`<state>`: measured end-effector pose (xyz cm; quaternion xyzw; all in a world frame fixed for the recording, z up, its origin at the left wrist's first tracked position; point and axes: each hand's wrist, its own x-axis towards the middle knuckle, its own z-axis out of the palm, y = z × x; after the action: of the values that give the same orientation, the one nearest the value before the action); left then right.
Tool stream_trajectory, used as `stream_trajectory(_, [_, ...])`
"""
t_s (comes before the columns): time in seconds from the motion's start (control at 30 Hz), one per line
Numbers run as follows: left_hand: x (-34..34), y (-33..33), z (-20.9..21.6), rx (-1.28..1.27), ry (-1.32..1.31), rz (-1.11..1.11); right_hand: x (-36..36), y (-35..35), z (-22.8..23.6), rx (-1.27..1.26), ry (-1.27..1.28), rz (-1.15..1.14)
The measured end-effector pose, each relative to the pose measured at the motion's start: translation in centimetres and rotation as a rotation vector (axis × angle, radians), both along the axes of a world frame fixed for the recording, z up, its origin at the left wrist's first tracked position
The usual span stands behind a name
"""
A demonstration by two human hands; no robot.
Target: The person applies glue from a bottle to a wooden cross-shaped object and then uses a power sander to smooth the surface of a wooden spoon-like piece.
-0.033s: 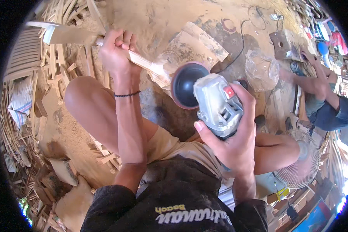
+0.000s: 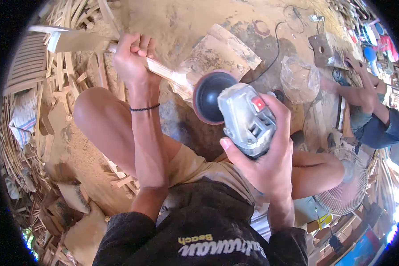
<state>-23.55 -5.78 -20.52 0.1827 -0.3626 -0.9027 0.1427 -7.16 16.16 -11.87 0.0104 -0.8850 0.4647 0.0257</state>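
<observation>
My left hand (image 2: pixel 133 57) is closed around a pale, narrow wooden piece (image 2: pixel 168 76) that slants down to the right. My right hand (image 2: pixel 264 166) grips a grey power sander (image 2: pixel 244 119) with a red switch. Its dark round disc (image 2: pixel 210 96) faces left and meets the lower end of the wooden piece. Both are held above my bent knees, over a sandy floor.
Stacks of wooden slats and offcuts (image 2: pixel 31 111) fill the left side. A worn board (image 2: pixel 221 48), a black cable (image 2: pixel 277 44) and a clear plastic bag (image 2: pixel 299 77) lie ahead. Another person (image 2: pixel 370 111) sits at the right, near a white fan (image 2: pixel 346 186).
</observation>
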Motion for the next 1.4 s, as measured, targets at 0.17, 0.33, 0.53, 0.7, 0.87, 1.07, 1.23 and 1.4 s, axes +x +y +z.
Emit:
stream_trajectory(0.17, [-0.2,-1.4,-0.9,-0.005,0.184,-0.091,0.0,0.2,-0.1,0.081,-0.079,-0.031])
stream_trajectory(0.33, [-0.1,-0.8,-0.7,0.017,0.088,-0.070,0.4,0.0,0.1,0.008,-0.103,-0.059])
stream_trajectory(0.53, [-0.2,-0.5,-0.8,0.027,0.083,-0.091,0.3,-0.3,0.2,-0.022,-0.165,-0.047])
stream_trajectory(0.7, [-0.6,-2.2,-1.1,0.123,0.117,-0.108,0.8,1.1,-0.7,0.064,0.009,-0.137])
stream_trajectory(0.87, [-0.7,-1.7,-1.3,0.243,0.095,-0.142,2.0,0.9,-1.3,0.059,0.121,-0.167])
stream_trajectory(1.07, [-1.0,-1.8,-2.1,0.312,0.028,-0.212,1.5,-0.9,-1.2,-0.102,0.115,-0.127])
stream_trajectory(1.23, [-1.3,-1.2,-2.5,0.345,-0.090,-0.213,1.3,-0.9,-1.4,-0.095,0.083,-0.143])
stream_trajectory(1.4, [-1.0,-1.4,-2.3,0.332,-0.045,-0.204,1.6,0.3,-2.1,-0.019,0.123,-0.194])
